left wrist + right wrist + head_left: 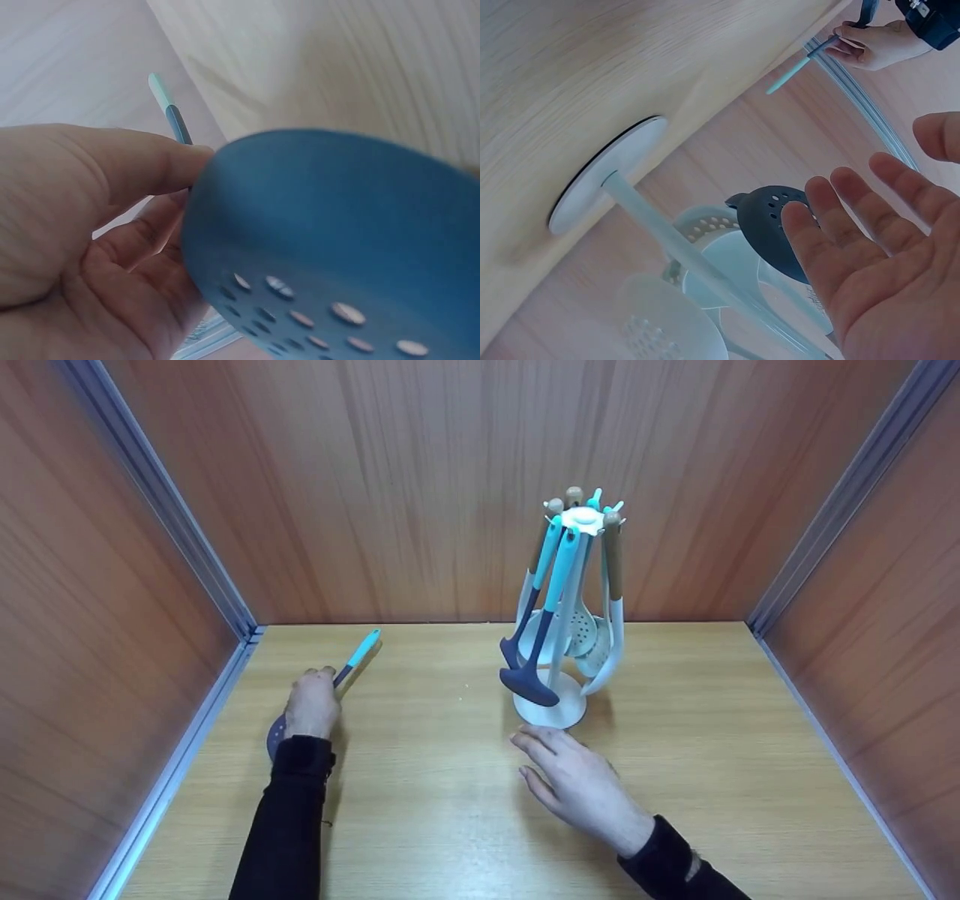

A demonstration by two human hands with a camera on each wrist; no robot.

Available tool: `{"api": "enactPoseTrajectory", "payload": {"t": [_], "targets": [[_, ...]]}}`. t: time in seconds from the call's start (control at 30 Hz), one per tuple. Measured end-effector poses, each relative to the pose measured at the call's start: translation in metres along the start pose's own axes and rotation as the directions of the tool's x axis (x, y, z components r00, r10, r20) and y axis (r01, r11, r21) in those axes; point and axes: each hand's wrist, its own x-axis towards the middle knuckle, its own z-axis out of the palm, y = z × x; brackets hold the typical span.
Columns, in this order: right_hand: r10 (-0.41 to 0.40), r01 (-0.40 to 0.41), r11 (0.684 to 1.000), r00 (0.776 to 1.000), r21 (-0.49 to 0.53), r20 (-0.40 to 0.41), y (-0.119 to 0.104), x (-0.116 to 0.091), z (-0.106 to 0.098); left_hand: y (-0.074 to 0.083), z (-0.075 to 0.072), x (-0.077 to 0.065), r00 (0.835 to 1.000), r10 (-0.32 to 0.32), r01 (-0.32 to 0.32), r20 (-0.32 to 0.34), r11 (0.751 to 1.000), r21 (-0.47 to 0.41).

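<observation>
My left hand [312, 703] pinches the neck of a slotted spoon [363, 648] at the left of the table. The spoon has a turquoise handle and a dark blue, rounded head [330, 217] pierced with holes. Its handle points away toward the back wall. To the right stands a white utensil stand [551, 712] with a round base. My right hand [581, 787] hovers just in front of that base, fingers extended, holding nothing. Hung on the stand nearest me is a dark blue ladle [529, 682] with a turquoise handle.
Several more utensils hang around the stand, among them a white ladle with a brown handle [613, 562] and a pale perforated skimmer [582, 630]. Wood-grain panels with metal corner strips [184, 532] enclose the light wooden table [435, 780] at the back and both sides.
</observation>
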Motion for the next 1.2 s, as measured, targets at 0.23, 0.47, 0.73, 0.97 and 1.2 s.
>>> {"api": "enactPoseTrajectory", "payload": {"t": [0.23, 0.47, 0.73, 0.97, 1.2], "targets": [[0.012, -0.012, 1.0, 0.999, -0.027, -0.03, -0.001, 0.0, -0.001, 0.011, -0.003, -0.002, 0.996, 0.066, -0.067, -0.054, 0.997, -0.03], [0.018, -0.019, 0.999, 1.0, -0.028, -0.013, 0.0, 0.001, -0.005, 0.022, -0.002, -0.003, 0.986, 0.112, -0.121, -0.121, 0.99, -0.069], [0.037, -0.037, 0.999, 0.999, -0.024, 0.018, 0.0, 0.003, -0.009, 0.033, -0.005, -0.005, 0.981, 0.125, -0.141, -0.149, 0.985, -0.099], [0.038, -0.038, 0.999, 0.999, -0.021, 0.022, -0.001, 0.005, -0.01, 0.038, -0.009, -0.005, 0.977, 0.129, -0.149, -0.17, 0.982, -0.113], [0.019, -0.019, 1.0, 1.0, -0.015, -0.006, -0.001, 0.005, -0.009, 0.045, -0.013, -0.01, 0.964, 0.156, -0.185, -0.216, 0.975, -0.122]]}}
